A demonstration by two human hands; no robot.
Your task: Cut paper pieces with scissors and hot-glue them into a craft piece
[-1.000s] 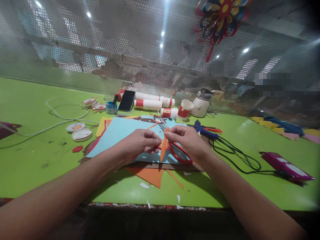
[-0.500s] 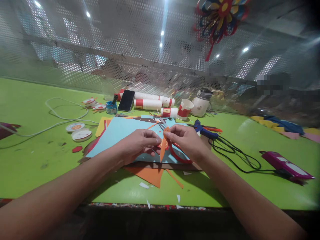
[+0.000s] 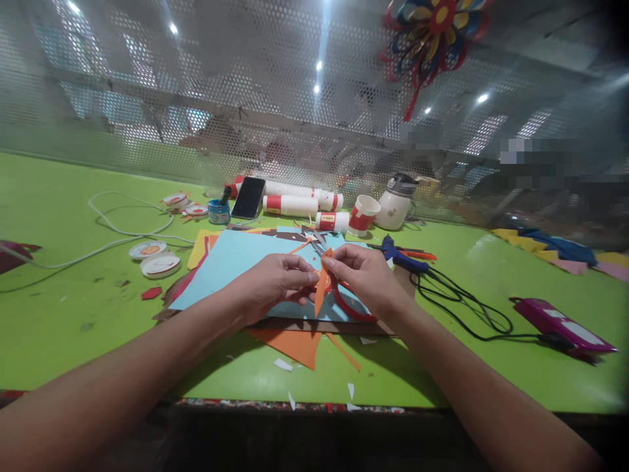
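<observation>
My right hand [image 3: 366, 274] pinches a pointed strip of orange paper [image 3: 320, 298] between thumb and finger, its tip hanging downward. Just left of it, the thumb and fingers of my left hand [image 3: 282, 282] close on a small red paper piece with a gold pattern, partly covered by the orange strip. Scissors with red handles [image 3: 354, 305] lie under my right hand, blades pointing away; the hand hides part of them. Beneath both hands is a light blue sheet of paper [image 3: 221, 262] on a stack of coloured sheets.
On the green table [image 3: 78, 328], a blue glue gun [image 3: 405, 257] with a black cord lies right. Behind stand a phone [image 3: 249, 197], a blue jar [image 3: 219, 212], stacked paper cups [image 3: 291, 205], a single cup [image 3: 364, 215] and a white bottle [image 3: 394, 204]. Orange scraps [image 3: 295, 346] lie in front.
Both hands stay almost in place. The red piece in my left hand has shifted slightly behind the orange strip; the things on the table have not moved.
</observation>
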